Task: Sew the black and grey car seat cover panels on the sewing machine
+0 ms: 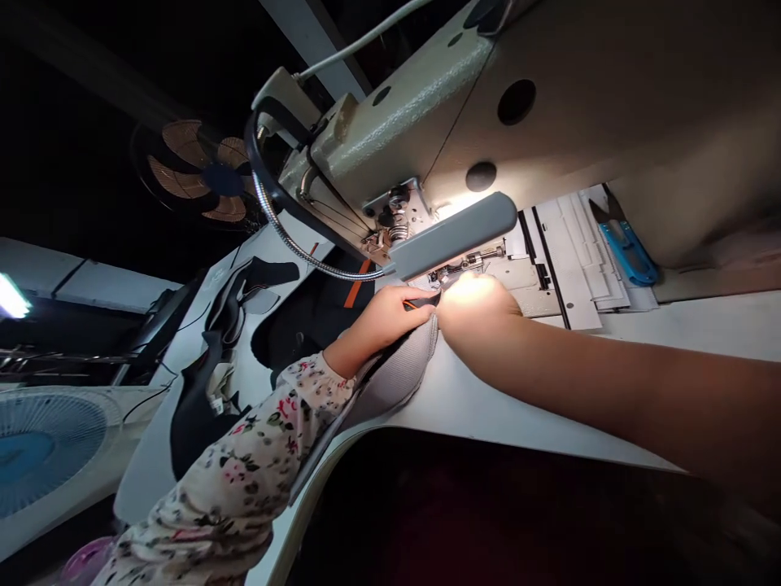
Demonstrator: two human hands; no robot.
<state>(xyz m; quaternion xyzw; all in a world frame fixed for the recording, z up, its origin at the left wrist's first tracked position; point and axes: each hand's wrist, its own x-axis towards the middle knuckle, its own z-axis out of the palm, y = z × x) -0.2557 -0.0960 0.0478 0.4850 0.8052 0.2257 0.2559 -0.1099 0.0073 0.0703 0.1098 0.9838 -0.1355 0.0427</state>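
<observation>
L hand (390,316) clamped on grey fabric (396,378), 7-8 o'clock of m/c lamp (455,236); R hand (479,305) at 5 o'clock, grip unclear. Sewing prob. underway, unfinished; amt left can't tell.

White sleeve (244,464) with red-and-green florals, light-grey textured cloth (396,378), beige sewing machine (415,110), blue-handled snips (631,251)

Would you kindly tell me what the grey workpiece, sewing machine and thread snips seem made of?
Grey workpiece: matte fabric, finely textured, curving softly. Sewing machine: probably painted metal, pebbled and glossy. Thread snips: smooth blue handle, likely plastic; dark blades, presumably metal.
</observation>
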